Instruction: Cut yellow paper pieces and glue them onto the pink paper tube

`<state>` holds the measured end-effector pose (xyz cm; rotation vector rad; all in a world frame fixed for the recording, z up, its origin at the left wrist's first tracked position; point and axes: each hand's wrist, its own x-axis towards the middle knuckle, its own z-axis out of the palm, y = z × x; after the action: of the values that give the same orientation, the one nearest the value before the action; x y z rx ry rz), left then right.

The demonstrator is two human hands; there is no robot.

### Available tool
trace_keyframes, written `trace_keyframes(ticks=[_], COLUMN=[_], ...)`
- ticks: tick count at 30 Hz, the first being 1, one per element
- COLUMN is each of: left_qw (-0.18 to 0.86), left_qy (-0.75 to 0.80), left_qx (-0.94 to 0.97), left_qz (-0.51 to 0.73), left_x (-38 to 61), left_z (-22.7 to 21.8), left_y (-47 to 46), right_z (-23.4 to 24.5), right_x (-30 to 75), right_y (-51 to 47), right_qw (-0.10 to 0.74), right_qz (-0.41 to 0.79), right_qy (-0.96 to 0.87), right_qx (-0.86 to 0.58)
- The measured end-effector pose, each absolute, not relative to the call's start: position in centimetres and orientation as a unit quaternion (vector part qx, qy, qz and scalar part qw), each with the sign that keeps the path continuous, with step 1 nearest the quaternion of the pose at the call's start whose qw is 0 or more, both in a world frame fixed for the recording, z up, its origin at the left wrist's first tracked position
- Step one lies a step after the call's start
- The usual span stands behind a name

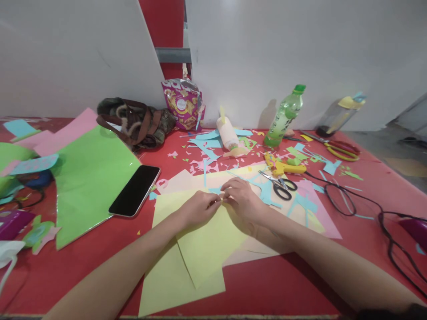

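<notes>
My left hand (202, 209) and my right hand (245, 198) meet over the middle of the red table, their fingertips pinched close together. Between them is what looks like the corner of a pale yellow sheet of paper (207, 249); the fingers hide most of that spot. This sheet lies partly over another yellow sheet (180, 289). To the right of my right hand rests a pair of scissors (276, 182) with black handles. Just behind it sits a yellow glue gun (283, 167).
Paper scraps (207, 153) litter the red table (267, 289). A phone (135, 191) and green sheets (93, 178) lie left. Behind are a bag (133, 122), snack packet (183, 104), white paper-covered cylinder (228, 133) and green bottle (285, 116). A black cable (363, 195) runs right.
</notes>
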<state>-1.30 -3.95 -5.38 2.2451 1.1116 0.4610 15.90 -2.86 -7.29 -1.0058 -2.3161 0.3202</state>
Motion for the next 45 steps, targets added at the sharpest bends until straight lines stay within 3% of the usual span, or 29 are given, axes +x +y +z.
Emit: trace_keyframes(ticks=[16,23,45], left_qw=[0.274,0.312,0.244], left_qy=[0.383,0.402,0.415], left_qx=[0.862,0.834,0.845], left_qz=[0.188,0.215,0.233], left_x=[-1.3,-1.2,-1.3], left_z=[-5.8,-5.7,-5.9], left_y=[-4.0,-3.8,-3.9], right_z=[-6.8,-6.2,-6.2], right_x=[15.9,16.0,16.1], right_y=[-3.2,-3.3,-3.0], right_qw=[0.248,0.246,0.255], right_qz=[0.101,0.097,0.106], right_qy=[-0.888,-0.890,-0.888], right_qx=[-0.373,-0.373,-0.368])
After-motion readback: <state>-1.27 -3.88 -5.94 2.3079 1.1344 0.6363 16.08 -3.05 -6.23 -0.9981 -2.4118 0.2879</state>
